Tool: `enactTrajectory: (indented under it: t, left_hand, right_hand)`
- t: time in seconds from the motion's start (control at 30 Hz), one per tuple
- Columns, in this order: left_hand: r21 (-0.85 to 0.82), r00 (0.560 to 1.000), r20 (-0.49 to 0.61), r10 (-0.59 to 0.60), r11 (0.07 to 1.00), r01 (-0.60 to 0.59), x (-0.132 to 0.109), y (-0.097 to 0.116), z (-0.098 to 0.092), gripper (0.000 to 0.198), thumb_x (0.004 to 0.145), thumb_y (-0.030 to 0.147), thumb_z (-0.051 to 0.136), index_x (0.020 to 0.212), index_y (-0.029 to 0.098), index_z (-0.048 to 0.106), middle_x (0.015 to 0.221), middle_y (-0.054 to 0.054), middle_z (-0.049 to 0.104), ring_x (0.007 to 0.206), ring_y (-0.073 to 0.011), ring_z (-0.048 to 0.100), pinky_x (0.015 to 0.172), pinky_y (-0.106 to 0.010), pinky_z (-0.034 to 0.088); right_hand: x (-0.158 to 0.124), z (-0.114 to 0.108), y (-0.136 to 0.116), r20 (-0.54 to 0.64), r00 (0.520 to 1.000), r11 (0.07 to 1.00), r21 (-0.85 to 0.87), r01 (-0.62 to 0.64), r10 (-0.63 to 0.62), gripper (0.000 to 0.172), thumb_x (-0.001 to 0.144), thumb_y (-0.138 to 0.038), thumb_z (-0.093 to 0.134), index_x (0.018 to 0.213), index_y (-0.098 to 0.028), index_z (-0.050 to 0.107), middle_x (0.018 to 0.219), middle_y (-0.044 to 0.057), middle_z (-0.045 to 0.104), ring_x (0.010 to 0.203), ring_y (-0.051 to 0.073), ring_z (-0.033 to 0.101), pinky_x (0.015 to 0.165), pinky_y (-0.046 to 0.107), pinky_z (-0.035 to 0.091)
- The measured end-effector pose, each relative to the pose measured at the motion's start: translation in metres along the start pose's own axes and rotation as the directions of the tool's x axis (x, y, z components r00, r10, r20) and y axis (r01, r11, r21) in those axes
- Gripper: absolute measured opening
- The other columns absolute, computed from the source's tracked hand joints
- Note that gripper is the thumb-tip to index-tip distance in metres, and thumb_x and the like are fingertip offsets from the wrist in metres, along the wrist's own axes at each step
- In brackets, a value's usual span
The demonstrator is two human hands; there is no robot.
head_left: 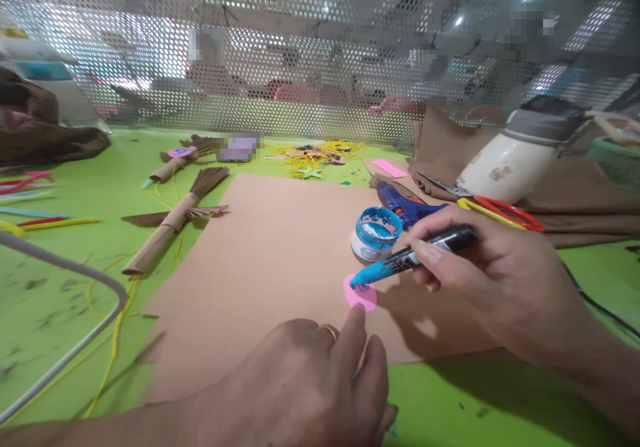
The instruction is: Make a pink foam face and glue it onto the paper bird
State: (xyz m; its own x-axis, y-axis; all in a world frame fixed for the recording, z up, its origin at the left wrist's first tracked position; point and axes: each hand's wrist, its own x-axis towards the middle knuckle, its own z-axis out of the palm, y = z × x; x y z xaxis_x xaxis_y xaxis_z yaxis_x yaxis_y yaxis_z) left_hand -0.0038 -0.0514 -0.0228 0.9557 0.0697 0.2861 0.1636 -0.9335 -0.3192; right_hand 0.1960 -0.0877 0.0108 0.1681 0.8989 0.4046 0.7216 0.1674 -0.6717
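Observation:
A black marker (395,262) with a blue-coated front end is gripped in my right hand (465,274). Its tip touches a pink paper circle (370,298) that carries blue marks. My left hand (320,374), with a ring on one finger, presses a fingertip on the circle's lower edge, its other fingers apart and holding nothing. Under the circle lies a large sheet of brown paper (270,254). Just beyond the marker stands an uncapped jar of blue paint (376,234), smeared inside and on its rim.
Behind the jar are a blue glue gun (405,202), scissors (495,212) and a white bottle (515,147). Brown paper figures (173,227) with yellow string lie left. A grey cable (75,270) bends across the left foreground. A perforated metal screen (300,54) rises behind the green table (30,340).

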Motion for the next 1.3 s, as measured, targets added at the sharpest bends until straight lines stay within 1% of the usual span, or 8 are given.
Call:
enactTrajectory:
  t: [0.1, 0.2, 0.4, 0.53, 0.73, 0.93, 1.1, 1.3]
  left_hand:
    - [-0.022, 1.000, 0.022, -0.008, 1.000, 0.008, 0.001, 0.000, 0.000, 0.026, 0.092, 0.031, 0.037, 0.089, 0.014, 0.058, 0.097, -0.010, 0.064, 0.052, -0.0131, 0.051, 0.044, -0.027, 0.039]
    - [-0.089, 1.000, 0.010, -0.011, 0.996, 0.012, 0.003, -0.003, 0.002, 0.028, 0.093, 0.035, 0.039, 0.091, 0.013, 0.056, 0.094, -0.011, 0.063, 0.060, -0.0128, 0.056, 0.051, -0.024, 0.044]
    - [-0.154, 1.000, -0.004, -0.011, 0.988, 0.010, 0.002, -0.010, 0.000, 0.032, 0.093, 0.040, 0.037, 0.094, 0.013, 0.054, 0.094, -0.012, 0.062, 0.068, -0.0146, 0.059, 0.059, -0.025, 0.048]
    - [-0.113, 1.000, 0.025, 0.006, 0.994, -0.003, 0.001, -0.009, -0.001, 0.027, 0.092, 0.036, 0.039, 0.089, 0.013, 0.055, 0.093, -0.012, 0.062, 0.067, -0.0144, 0.058, 0.055, -0.023, 0.047]
    - [-0.022, 0.996, 0.070, 0.057, 0.998, -0.055, 0.004, -0.006, 0.000, 0.025, 0.092, 0.029, 0.038, 0.085, 0.015, 0.057, 0.095, -0.009, 0.064, 0.052, -0.0141, 0.052, 0.041, -0.027, 0.040]
    - [0.011, 0.998, 0.049, -0.029, 1.000, 0.028, 0.002, -0.001, -0.003, 0.025, 0.092, 0.029, 0.036, 0.086, 0.015, 0.056, 0.099, -0.010, 0.064, 0.045, -0.0130, 0.049, 0.040, -0.031, 0.037]
    - [-0.002, 0.998, 0.057, -0.020, 1.000, 0.021, 0.002, 0.000, 0.000, 0.025, 0.092, 0.029, 0.036, 0.086, 0.015, 0.056, 0.100, -0.010, 0.064, 0.047, -0.0145, 0.051, 0.040, -0.032, 0.038]
    - [-0.012, 0.999, 0.034, -0.026, 1.000, 0.026, 0.002, 0.000, 0.002, 0.025, 0.093, 0.027, 0.034, 0.087, 0.015, 0.055, 0.099, -0.010, 0.064, 0.045, -0.0137, 0.049, 0.040, -0.032, 0.036]
  right_hand:
    - [0.000, 0.000, 0.000, -0.002, 1.000, 1.000, 0.003, -0.009, 0.009, 0.005, 0.083, -0.029, 0.055, 0.080, -0.026, 0.058, 0.058, -0.007, 0.059, 0.052, 0.007, 0.055, 0.050, 0.016, 0.046]
    - [0.000, -0.001, 0.001, 0.012, 1.000, 1.000, 0.005, -0.019, 0.019, 0.007, 0.083, -0.030, 0.054, 0.081, -0.026, 0.058, 0.059, -0.006, 0.059, 0.054, 0.008, 0.056, 0.050, 0.017, 0.046]
    - [-0.001, 0.000, 0.002, 0.009, 0.999, 0.999, 0.000, -0.036, 0.036, 0.008, 0.084, -0.032, 0.054, 0.081, -0.025, 0.058, 0.059, -0.007, 0.060, 0.054, 0.007, 0.057, 0.051, 0.016, 0.045]
    - [-0.001, 0.001, 0.002, 0.002, 0.999, 0.999, -0.019, -0.037, 0.037, 0.008, 0.084, -0.031, 0.053, 0.082, -0.025, 0.058, 0.061, -0.007, 0.061, 0.056, 0.007, 0.057, 0.053, 0.016, 0.045]
    - [0.000, 0.002, 0.001, 0.006, 0.999, 0.999, -0.026, -0.043, 0.043, 0.009, 0.084, -0.031, 0.054, 0.082, -0.024, 0.058, 0.061, -0.006, 0.061, 0.056, 0.009, 0.057, 0.053, 0.019, 0.045]
    - [-0.001, 0.002, 0.000, 0.010, 0.999, 0.999, -0.026, -0.040, 0.041, 0.010, 0.083, -0.032, 0.053, 0.081, -0.022, 0.058, 0.060, -0.004, 0.060, 0.054, 0.011, 0.057, 0.050, 0.021, 0.045]
    - [0.000, 0.002, 0.000, 0.010, 0.999, 0.998, -0.033, -0.045, 0.046, 0.009, 0.084, -0.031, 0.053, 0.082, -0.024, 0.058, 0.061, -0.005, 0.061, 0.056, 0.010, 0.057, 0.053, 0.020, 0.045]
    - [0.000, 0.002, -0.003, 0.024, 1.000, 0.999, -0.044, -0.011, 0.012, 0.010, 0.084, -0.031, 0.052, 0.080, -0.024, 0.057, 0.061, -0.006, 0.060, 0.055, 0.009, 0.056, 0.053, 0.019, 0.045]
